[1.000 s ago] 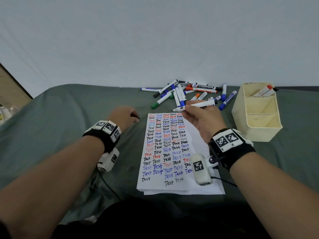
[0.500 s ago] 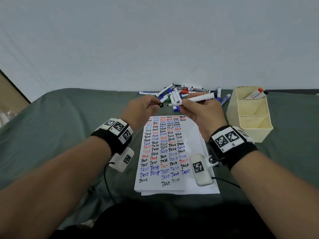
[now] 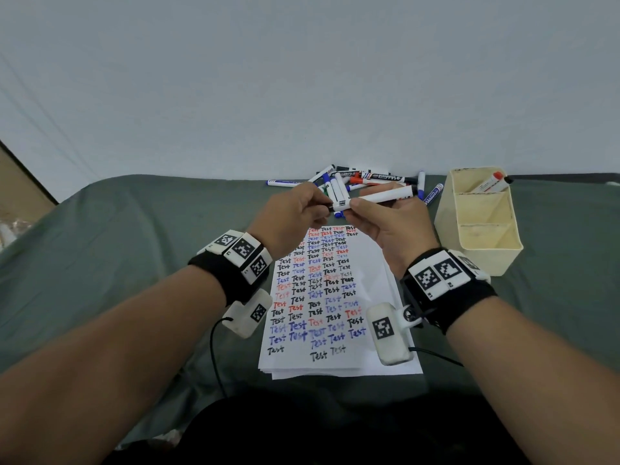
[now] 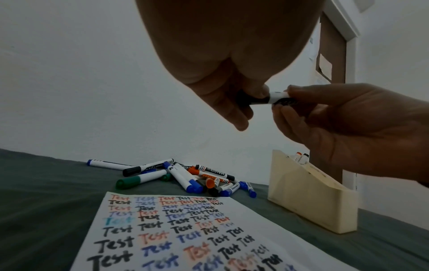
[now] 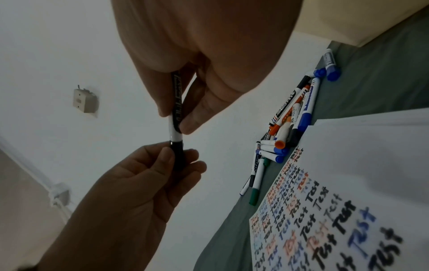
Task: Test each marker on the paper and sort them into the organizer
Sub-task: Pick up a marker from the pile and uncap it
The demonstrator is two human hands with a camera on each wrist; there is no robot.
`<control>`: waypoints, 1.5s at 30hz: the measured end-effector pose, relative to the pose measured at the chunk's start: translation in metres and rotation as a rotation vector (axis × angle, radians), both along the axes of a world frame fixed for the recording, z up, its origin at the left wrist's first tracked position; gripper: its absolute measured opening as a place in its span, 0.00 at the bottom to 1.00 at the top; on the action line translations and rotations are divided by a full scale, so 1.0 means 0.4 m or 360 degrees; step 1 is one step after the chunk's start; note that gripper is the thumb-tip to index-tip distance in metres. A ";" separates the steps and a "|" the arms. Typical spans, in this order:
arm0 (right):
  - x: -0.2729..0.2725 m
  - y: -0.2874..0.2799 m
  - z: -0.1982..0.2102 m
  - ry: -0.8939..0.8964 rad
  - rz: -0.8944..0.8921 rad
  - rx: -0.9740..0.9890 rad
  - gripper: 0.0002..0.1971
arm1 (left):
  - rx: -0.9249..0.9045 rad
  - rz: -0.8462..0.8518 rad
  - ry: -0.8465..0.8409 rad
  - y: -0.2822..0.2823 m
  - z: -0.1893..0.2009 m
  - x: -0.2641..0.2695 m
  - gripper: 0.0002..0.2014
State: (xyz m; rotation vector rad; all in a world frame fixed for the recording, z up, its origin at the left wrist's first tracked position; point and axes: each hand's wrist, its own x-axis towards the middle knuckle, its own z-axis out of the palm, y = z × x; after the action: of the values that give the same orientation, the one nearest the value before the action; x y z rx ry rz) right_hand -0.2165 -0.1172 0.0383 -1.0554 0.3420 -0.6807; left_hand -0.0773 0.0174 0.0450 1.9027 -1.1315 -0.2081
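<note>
A white marker point(image 3: 382, 196) with a black cap is held in the air above the paper's far end. My right hand point(image 3: 379, 218) grips its barrel point(image 5: 174, 126) between thumb and fingers. My left hand point(image 3: 298, 209) pinches the black cap point(image 4: 249, 100) point(image 5: 177, 152), which still sits on the marker. The paper point(image 3: 375, 263), covered with rows of "Test" in black, red and blue, lies below both hands. A pile of markers point(image 3: 355, 181) point(image 4: 181, 176) lies beyond it. The cream organizer point(image 3: 483, 250) stands at the right, with a red-capped marker point(image 3: 491, 184) in its far compartment.
A green cloth point(image 3: 117, 246) covers the table, and a white wall rises right behind the marker pile. The organizer's two nearer compartments show no markers. Cables run from both wrist cameras across the near edge of the cloth.
My left hand rose from the cloth and came across to the marker, taking its cap. My right hand lifted the marker from the pile's edge to above the paper.
</note>
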 end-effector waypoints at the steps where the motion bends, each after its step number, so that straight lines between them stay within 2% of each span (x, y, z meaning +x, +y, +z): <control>1: 0.000 0.000 0.001 -0.0011 0.0001 -0.0011 0.10 | -0.0005 0.0011 0.0001 -0.002 0.003 -0.004 0.12; 5: 0.003 0.001 0.012 -0.0069 0.0001 -0.0063 0.13 | -0.0008 0.0051 -0.0092 -0.005 0.025 -0.013 0.08; 12: 0.014 0.005 0.007 -0.0056 0.0009 -0.0180 0.09 | 0.0060 0.0094 -0.0272 -0.009 0.034 0.002 0.06; 15: 0.013 -0.015 -0.002 0.0206 0.0046 -0.0476 0.10 | 0.0288 0.0065 -0.0301 -0.004 0.000 0.014 0.09; 18: 0.016 -0.059 0.004 0.0579 0.0022 -0.0929 0.12 | 0.0531 -0.0005 -0.0366 -0.006 -0.041 0.036 0.02; 20: 0.019 -0.104 0.023 0.0693 -0.0089 -0.1044 0.22 | 0.0732 -0.0008 -0.0410 -0.014 -0.075 0.060 0.17; 22: 0.017 -0.160 0.053 0.0762 -0.0214 -0.1168 0.36 | 0.1004 0.0029 -0.0464 -0.018 -0.114 0.076 0.31; 24: 0.013 -0.218 0.088 0.0879 -0.0340 -0.1396 0.49 | 0.1262 0.0040 -0.0529 -0.018 -0.153 0.086 0.42; 26: 0.005 -0.274 0.124 0.0974 -0.0450 -0.1584 0.53 | 0.1435 0.0089 -0.0533 -0.020 -0.184 0.092 0.48; 30: -0.017 -0.368 0.180 0.1066 -0.0635 -0.1778 0.45 | 0.1544 0.0223 -0.0495 -0.030 -0.236 0.088 0.53; 35: -0.051 -0.436 0.194 0.1091 -0.0846 -0.1905 0.42 | 0.1628 0.0184 -0.0458 -0.027 -0.266 0.104 0.61; 40: -0.074 -0.456 0.153 0.1289 -0.0782 -0.1933 0.40 | 0.1604 0.0180 -0.0470 -0.022 -0.276 0.107 0.62; 43: -0.072 -0.458 0.109 0.1413 -0.0677 -0.1981 0.31 | 0.1619 0.0167 -0.0418 -0.022 -0.266 0.104 0.63; 45: -0.065 -0.461 0.084 0.1478 -0.0621 -0.2015 0.26 | 0.1628 0.0152 -0.0376 -0.023 -0.260 0.104 0.68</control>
State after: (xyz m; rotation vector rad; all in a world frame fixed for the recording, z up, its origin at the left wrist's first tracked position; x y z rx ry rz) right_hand -0.2424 -0.3016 0.0719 -2.5671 0.9960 -0.7003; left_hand -0.0358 0.0083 -0.0590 2.9305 -1.1865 -0.6076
